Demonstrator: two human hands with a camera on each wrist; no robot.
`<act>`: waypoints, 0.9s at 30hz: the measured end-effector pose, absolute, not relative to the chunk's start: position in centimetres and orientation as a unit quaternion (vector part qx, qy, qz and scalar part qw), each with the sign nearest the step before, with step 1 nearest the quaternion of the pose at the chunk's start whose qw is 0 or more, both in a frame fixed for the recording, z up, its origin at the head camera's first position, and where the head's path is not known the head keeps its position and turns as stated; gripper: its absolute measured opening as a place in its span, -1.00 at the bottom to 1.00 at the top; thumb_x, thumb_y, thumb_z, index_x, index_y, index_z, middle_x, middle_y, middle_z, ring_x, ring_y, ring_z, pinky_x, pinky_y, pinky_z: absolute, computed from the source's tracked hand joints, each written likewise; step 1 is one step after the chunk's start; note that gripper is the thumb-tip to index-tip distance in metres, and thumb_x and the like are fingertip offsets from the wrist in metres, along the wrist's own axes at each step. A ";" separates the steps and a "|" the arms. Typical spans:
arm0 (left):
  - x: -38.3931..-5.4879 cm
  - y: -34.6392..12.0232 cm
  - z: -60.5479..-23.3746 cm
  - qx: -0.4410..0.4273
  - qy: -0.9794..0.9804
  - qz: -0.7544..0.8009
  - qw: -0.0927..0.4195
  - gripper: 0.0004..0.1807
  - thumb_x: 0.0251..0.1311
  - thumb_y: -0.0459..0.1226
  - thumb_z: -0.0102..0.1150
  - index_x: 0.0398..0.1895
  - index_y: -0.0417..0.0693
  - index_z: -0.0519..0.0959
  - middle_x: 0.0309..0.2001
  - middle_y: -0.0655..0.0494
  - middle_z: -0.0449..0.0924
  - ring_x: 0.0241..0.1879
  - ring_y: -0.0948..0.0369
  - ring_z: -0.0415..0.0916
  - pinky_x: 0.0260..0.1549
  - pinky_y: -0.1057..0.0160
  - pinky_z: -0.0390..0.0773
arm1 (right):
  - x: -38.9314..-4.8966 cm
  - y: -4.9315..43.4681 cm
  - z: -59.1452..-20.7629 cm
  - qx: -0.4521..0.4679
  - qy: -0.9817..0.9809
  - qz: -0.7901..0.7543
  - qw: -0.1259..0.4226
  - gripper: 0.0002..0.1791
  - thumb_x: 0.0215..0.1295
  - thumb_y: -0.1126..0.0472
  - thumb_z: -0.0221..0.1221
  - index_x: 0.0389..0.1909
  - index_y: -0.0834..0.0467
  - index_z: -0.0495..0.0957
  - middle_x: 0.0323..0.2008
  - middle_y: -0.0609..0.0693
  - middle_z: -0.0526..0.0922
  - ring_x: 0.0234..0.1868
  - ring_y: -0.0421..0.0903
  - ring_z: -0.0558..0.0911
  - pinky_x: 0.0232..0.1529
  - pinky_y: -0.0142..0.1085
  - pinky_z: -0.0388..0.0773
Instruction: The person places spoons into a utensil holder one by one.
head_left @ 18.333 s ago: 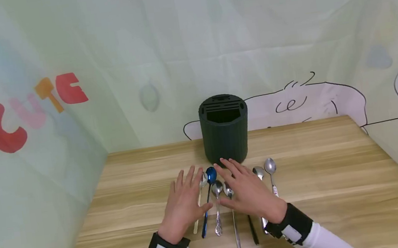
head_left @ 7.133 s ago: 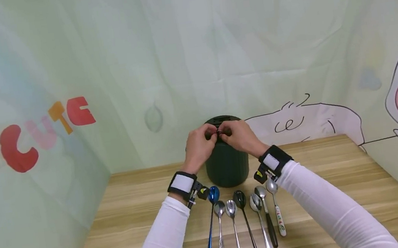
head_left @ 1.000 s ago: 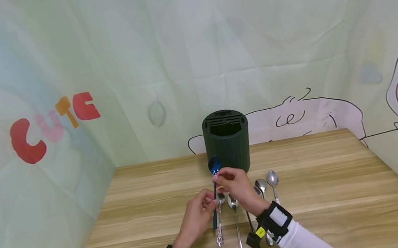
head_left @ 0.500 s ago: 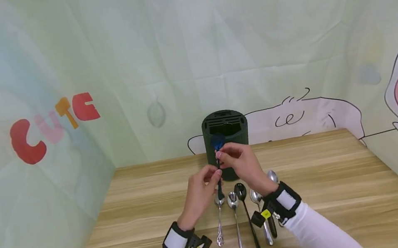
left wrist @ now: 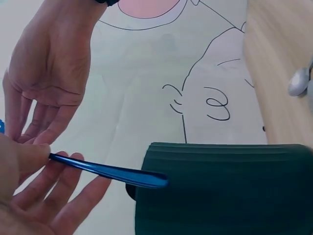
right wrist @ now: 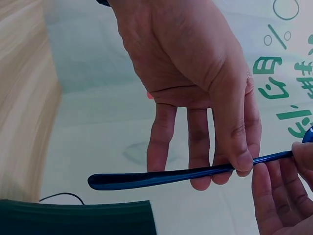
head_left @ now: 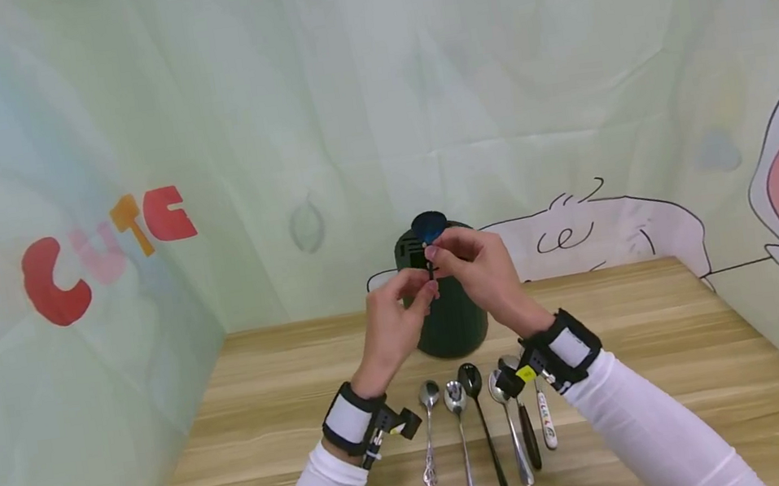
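Observation:
My left hand [head_left: 393,325] pinches the handle of a shiny blue long-handled spoon [head_left: 429,226] between thumb and fingers. Higher up, close below the bowl, my right hand [head_left: 485,271] pinches it too. The spoon stands bowl up in front of a dark green ribbed cylindrical utensil holder [head_left: 454,325], overlapping its top in the head view. In the left wrist view the handle's flat end [left wrist: 142,178] overlaps the holder's side [left wrist: 220,196]. The right wrist view has the handle [right wrist: 161,178] just above the holder's rim [right wrist: 78,210]. Both hands partly cover the holder's opening.
Several spoons lie side by side on the wooden table [head_left: 294,420]: a silver one with an ornate handle [head_left: 427,443], a plain silver one [head_left: 462,430], a black one [head_left: 491,443] and others towards the right. A printed cloth backdrop [head_left: 343,118] hangs behind the table.
Both hands have raised the blue spoon from low over the table to the holder's top and turned it upright. Much earlier it lay in the row; a pale-handled spoon has left the row too.

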State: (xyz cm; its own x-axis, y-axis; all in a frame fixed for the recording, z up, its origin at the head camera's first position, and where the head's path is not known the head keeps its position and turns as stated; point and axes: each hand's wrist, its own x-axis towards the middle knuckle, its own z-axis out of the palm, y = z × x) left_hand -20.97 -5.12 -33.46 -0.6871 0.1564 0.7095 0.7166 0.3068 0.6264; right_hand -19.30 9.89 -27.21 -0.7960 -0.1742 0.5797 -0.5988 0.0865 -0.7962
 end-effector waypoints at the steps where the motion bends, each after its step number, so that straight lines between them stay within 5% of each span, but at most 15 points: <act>1: -21.2 -5.1 -33.1 -0.290 -0.759 -0.510 0.283 -0.92 0.18 -0.27 0.17 -0.34 -0.09 0.58 -0.45 0.16 0.60 -0.51 0.27 0.52 -0.57 0.25 0.57 | -19.3 9.9 -26.9 0.270 -0.719 0.615 0.178 -0.89 0.24 0.36 0.12 -0.29 0.35 0.54 -0.36 0.27 0.58 -0.35 0.14 0.59 -0.27 -0.14 0.60; 16: -23.5 -4.3 -30.1 -0.290 -0.736 -0.491 0.364 -0.86 0.17 -0.22 0.19 -0.24 -0.05 0.61 -0.29 0.15 0.64 -0.31 0.34 0.53 -0.43 0.18 0.61 | -19.6 9.7 -23.5 0.270 -0.732 0.571 0.255 -0.88 0.26 0.32 0.10 -0.27 0.31 0.55 -0.25 0.16 0.62 -0.29 0.02 0.60 -0.14 -0.17 0.56; 27: -25.1 -4.1 -30.6 -0.292 -0.720 -0.507 0.372 -0.85 0.12 -0.29 0.22 -0.24 -0.11 0.61 -0.28 0.03 0.64 -0.29 0.25 0.54 -0.43 0.13 0.62 | -20.6 9.5 -23.9 0.261 -0.729 0.567 0.281 -0.89 0.24 0.33 0.13 -0.31 0.31 0.56 -0.28 0.17 0.63 -0.30 0.01 0.60 -0.19 -0.11 0.55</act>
